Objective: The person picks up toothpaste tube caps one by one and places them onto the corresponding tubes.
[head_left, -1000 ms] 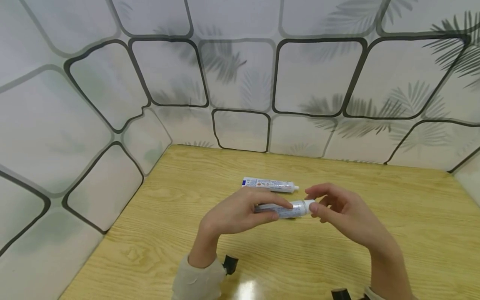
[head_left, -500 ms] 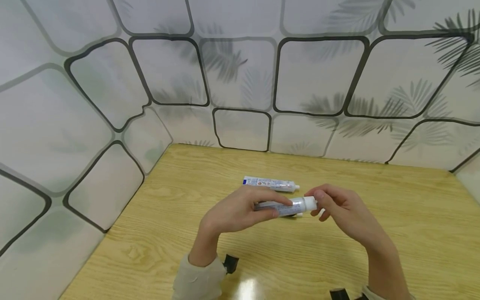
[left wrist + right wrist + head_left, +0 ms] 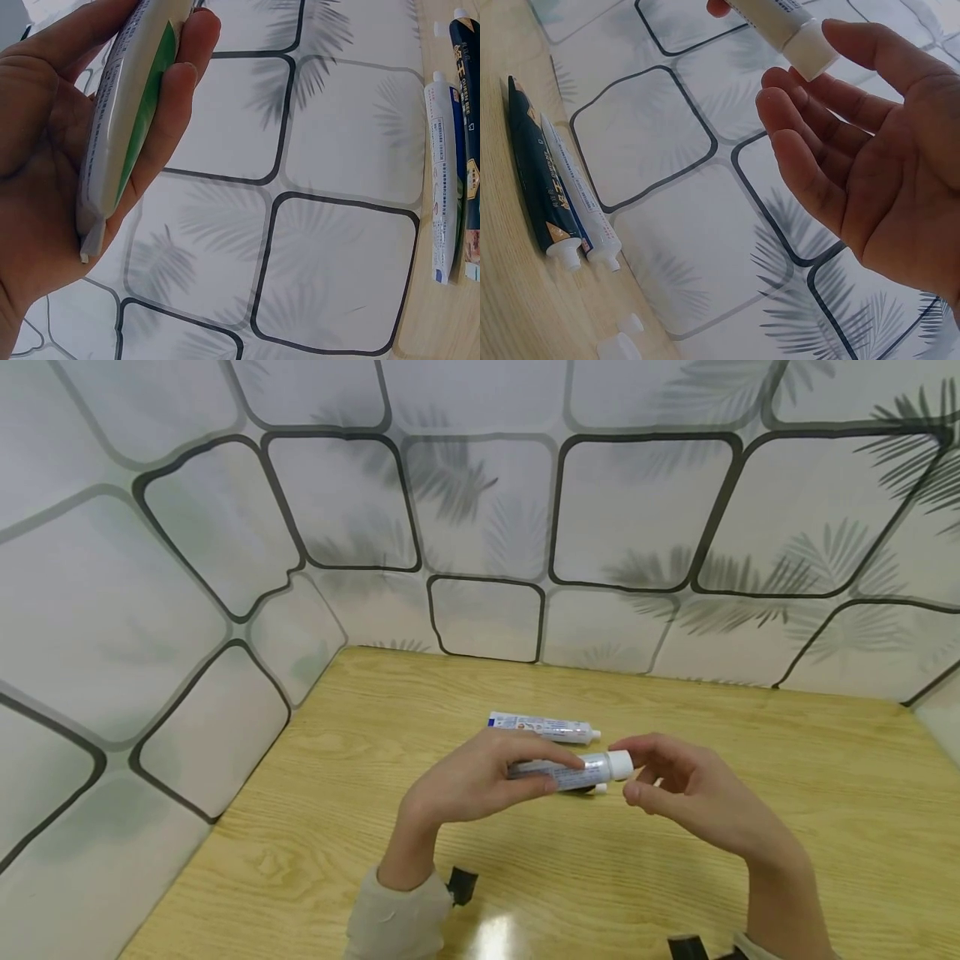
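Observation:
My left hand (image 3: 472,785) grips a white toothpaste tube (image 3: 581,772) in the air, its white cap (image 3: 620,765) pointing right. A green panel shows on the tube's side in the left wrist view. My right hand (image 3: 693,793) is beside the cap with thumb and fingers apart and loosely bent; whether a fingertip still touches the cap, I cannot tell. Behind and below lie a white toothpaste tube (image 3: 585,199) and a black toothpaste tube (image 3: 536,176), side by side with bare nozzles. The left hand and held tube mostly hide the black one in the head view.
Two loose white caps, a larger cap (image 3: 618,349) and a smaller cap (image 3: 631,323), lie on the wooden table (image 3: 315,827). A wall covering (image 3: 480,510) with dark outlines and leaf shapes rises behind the table and along its left side.
My right thumb and fingers pinched and turned at the cap, then spread away from it. My left hand keeps the tube in nearly the same place.

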A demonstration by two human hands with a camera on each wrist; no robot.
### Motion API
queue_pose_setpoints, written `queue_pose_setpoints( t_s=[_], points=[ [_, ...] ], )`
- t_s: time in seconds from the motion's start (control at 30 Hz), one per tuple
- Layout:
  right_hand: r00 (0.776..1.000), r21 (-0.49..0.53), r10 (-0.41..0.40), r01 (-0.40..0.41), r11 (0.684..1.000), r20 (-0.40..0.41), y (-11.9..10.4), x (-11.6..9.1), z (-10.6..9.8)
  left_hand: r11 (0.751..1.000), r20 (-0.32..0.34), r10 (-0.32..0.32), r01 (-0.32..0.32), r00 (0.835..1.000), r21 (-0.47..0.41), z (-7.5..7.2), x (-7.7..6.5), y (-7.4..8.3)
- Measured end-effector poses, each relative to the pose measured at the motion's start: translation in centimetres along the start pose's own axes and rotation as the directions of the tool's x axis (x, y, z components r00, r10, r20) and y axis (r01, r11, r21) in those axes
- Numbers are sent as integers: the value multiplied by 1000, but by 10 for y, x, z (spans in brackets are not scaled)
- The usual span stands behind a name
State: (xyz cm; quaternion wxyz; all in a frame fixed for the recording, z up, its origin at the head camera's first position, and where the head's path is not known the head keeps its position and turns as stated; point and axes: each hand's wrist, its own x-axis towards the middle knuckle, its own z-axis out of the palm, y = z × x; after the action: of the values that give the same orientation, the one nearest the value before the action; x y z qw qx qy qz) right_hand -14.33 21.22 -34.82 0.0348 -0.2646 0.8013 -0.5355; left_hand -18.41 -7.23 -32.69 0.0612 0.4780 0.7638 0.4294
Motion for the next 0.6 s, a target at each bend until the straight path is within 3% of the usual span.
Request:
queue_pose_setpoints(
  t_s=[0.6],
  points=[
    [998,4,-51,51,999,-32,0,-1,0,999,2,36,-36,999,-2,0,0,0]
  ],
)
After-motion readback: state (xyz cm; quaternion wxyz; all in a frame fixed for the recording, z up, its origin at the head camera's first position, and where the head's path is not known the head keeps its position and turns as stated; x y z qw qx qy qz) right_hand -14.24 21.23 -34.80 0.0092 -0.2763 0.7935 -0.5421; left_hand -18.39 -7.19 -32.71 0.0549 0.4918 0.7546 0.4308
